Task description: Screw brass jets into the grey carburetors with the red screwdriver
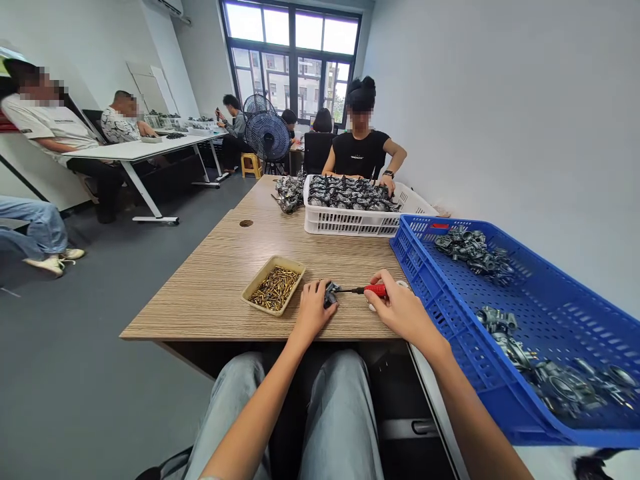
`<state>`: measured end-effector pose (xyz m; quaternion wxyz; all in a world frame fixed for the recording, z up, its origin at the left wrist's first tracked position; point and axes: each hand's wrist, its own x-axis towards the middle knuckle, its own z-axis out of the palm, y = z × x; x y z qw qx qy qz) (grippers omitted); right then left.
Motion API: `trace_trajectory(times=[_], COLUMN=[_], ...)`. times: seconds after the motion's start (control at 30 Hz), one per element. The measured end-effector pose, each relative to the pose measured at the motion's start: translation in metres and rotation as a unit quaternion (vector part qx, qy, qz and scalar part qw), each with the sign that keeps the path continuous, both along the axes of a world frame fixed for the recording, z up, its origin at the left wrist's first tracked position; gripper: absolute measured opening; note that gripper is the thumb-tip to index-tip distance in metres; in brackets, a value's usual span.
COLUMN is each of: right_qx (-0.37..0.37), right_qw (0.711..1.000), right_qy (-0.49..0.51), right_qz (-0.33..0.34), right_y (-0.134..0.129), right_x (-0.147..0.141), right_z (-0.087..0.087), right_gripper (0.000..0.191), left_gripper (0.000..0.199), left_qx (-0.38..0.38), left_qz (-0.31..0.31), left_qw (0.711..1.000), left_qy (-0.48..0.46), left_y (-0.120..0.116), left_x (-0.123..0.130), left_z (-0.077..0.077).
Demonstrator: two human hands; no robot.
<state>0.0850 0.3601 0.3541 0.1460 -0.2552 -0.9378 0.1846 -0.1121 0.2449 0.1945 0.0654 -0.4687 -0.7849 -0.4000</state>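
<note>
Near the front edge of the wooden table [200,293], my left hand [314,308] is closed around a small grey metal part [331,293], holding it against the tabletop. My right hand [400,308] grips the red handle of a screwdriver [376,291]. Its dark shaft points left and its tip meets the metal part. Just left of my left hand stands a beige tray [245,293] of small brass-coloured screws [274,288]. A small white round object, partly hidden, lies by my right hand.
A blue crate [470,347] with metal parts stands at the right. Beyond, a white basket [350,221] holds many similar parts, with a loose pile [290,193] beside it. A person [359,150] sits behind it, one hand at the basket. Others sit at a white table [135,148].
</note>
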Motion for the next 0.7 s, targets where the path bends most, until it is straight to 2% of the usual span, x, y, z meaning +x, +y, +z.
trace_trajectory(times=[0.07,0.13,0.23,0.3,0.47,0.53,0.63,0.7], right_qx=[-0.011,0.008,0.075,0.083,-0.020,0.017,0.096,0.083], right_qw=[0.999,0.999,0.995,0.993,0.998,0.999,0.989,0.992], right_qy=[0.000,-0.014,-0.054,-0.061,-0.018,-0.032,-0.068,-0.060], right_qz=[0.035,0.036,-0.046,-0.065,0.054,0.017,-0.085,-0.072], right_y=[0.0005,-0.0012,-0.0049,-0.0059,-0.0042,-0.0051,-0.0067,-0.0063], right_x=[0.0018,0.0017,-0.0003,-0.0001,0.0043,0.0028,-0.0019,-0.0034], right_z=[0.0008,0.0014,0.0020,0.0029,0.0044,0.0027,-0.0014,-0.0035], right_gripper=[0.018,0.016,0.020,0.027,0.017,0.013,0.027,0.026], left_gripper=[0.060,0.060,0.061,0.060,0.059,0.060,0.062,0.063], left_qx=[-0.004,-0.005,-0.003,0.000,0.000,-0.004,-0.003,0.002], left_qz=[0.000,-0.004,-0.007,-0.004,-0.002,-0.002,0.011,0.029], left_qw=[1.000,1.000,1.000,1.000,1.000,1.000,1.000,0.999], left_qy=[0.002,0.002,0.003,0.003,0.001,0.001,0.009,0.018], left_y=[0.0003,0.0007,0.0007,0.0006,0.0001,-0.0005,-0.0018,-0.0023], left_x=[0.0004,0.0003,-0.0001,-0.0002,0.0003,0.0006,0.0007,0.0003], left_z=[0.0011,0.0016,0.0017,0.0016,0.0017,0.0020,0.0023,0.0021])
